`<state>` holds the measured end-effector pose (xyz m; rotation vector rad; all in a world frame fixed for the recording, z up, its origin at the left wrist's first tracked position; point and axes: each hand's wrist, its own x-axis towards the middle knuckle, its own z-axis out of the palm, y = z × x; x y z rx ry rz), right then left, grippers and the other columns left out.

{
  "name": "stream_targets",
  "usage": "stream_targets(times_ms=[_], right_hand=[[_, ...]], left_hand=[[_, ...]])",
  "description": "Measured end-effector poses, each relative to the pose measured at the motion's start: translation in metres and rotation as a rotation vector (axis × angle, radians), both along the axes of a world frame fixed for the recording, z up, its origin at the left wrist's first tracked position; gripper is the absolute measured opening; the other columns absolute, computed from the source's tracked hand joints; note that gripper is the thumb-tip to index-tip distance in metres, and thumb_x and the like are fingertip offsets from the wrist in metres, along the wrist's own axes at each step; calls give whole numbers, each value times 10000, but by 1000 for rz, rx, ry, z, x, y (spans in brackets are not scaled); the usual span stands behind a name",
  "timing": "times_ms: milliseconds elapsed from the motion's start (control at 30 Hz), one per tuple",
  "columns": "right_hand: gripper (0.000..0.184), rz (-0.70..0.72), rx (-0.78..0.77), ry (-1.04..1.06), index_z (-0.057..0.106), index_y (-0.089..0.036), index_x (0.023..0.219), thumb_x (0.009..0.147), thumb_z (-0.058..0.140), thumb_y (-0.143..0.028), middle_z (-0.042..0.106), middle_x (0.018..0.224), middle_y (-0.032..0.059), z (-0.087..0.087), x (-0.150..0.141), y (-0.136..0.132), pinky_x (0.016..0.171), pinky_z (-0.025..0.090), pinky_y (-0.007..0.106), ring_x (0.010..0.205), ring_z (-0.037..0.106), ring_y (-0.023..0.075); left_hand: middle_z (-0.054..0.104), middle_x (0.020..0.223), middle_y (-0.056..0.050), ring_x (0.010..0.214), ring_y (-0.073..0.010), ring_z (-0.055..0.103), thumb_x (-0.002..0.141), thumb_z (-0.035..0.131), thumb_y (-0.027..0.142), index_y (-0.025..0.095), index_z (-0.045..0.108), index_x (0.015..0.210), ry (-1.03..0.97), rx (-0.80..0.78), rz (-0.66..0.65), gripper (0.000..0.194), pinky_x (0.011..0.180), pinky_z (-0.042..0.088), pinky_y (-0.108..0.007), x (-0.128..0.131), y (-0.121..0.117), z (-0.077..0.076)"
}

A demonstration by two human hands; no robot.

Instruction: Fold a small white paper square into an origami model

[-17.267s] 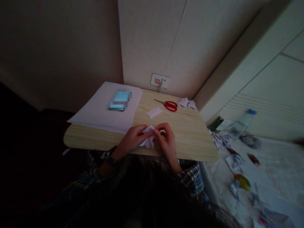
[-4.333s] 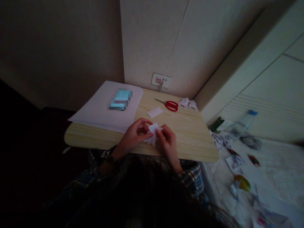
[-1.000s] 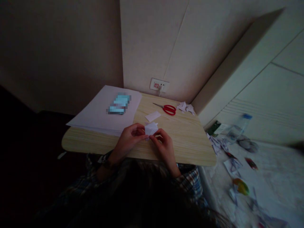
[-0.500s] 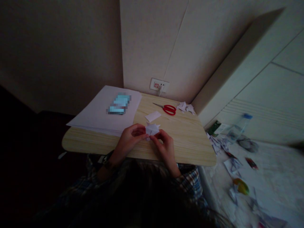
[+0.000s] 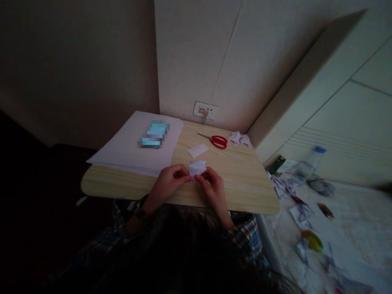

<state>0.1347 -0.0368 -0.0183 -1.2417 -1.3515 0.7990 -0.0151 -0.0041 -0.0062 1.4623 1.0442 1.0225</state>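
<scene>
Between my hands is a small piece of white folded paper (image 5: 197, 167) with pointed corners, held just above the near part of the table. My left hand (image 5: 171, 179) pinches its lower left edge between thumb and fingers. My right hand (image 5: 212, 183) pinches the lower right edge, its thumb close to the left thumb. The fingers behind the paper are partly hidden. Just beyond lies a small flat paper rectangle (image 5: 197, 150). Farther back are scissors with red handles (image 5: 218, 141), and two folded paper pieces (image 5: 235, 137) sit at the back right corner.
Large white sheets (image 5: 122, 143) cover the left of the wooden table (image 5: 245, 183), with a blurred-out phone (image 5: 154, 134) on them. A wall socket (image 5: 206, 110) holds a plug. On the right, a bed (image 5: 352, 204) bears paper pieces, a clear bottle (image 5: 310, 163) and wrappers.
The folded paper has been turned between my hands and now shows a broad pointed face. Over the last second my left fingers have drawn down toward its lower edge. The scissors and rectangle stay put.
</scene>
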Motion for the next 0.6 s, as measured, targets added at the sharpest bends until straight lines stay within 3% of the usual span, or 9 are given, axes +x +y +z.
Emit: stream_targets(times_ms=[133, 367, 600], right_hand=[[146, -21, 19, -55, 570, -199, 674, 755, 626, -307, 585, 628, -24, 1, 0, 0, 614, 414, 260, 621, 535, 141], [161, 41, -23, 21, 561, -202, 688, 732, 646, -331, 569, 664, -25, 2, -2, 2, 615, 434, 254, 652, 554, 143], [184, 33, -17, 4, 530, -203, 635, 731, 639, -316, 537, 605, -35, 3, -1, 1, 597, 393, 259, 600, 510, 132]], left_hand=[[602, 559, 28, 592, -151, 561, 598, 726, 367, 181, 586, 554, 12, 26, 8, 237, 623, 435, -261, 1, -2, 0], [592, 570, 25, 602, -148, 553, 607, 707, 356, 177, 580, 561, 6, 58, 90, 224, 623, 427, -255, 0, -1, 2], [589, 554, 30, 598, -146, 562, 608, 683, 281, 174, 600, 566, -35, 23, 65, 142, 642, 445, -256, 0, -1, 3]])
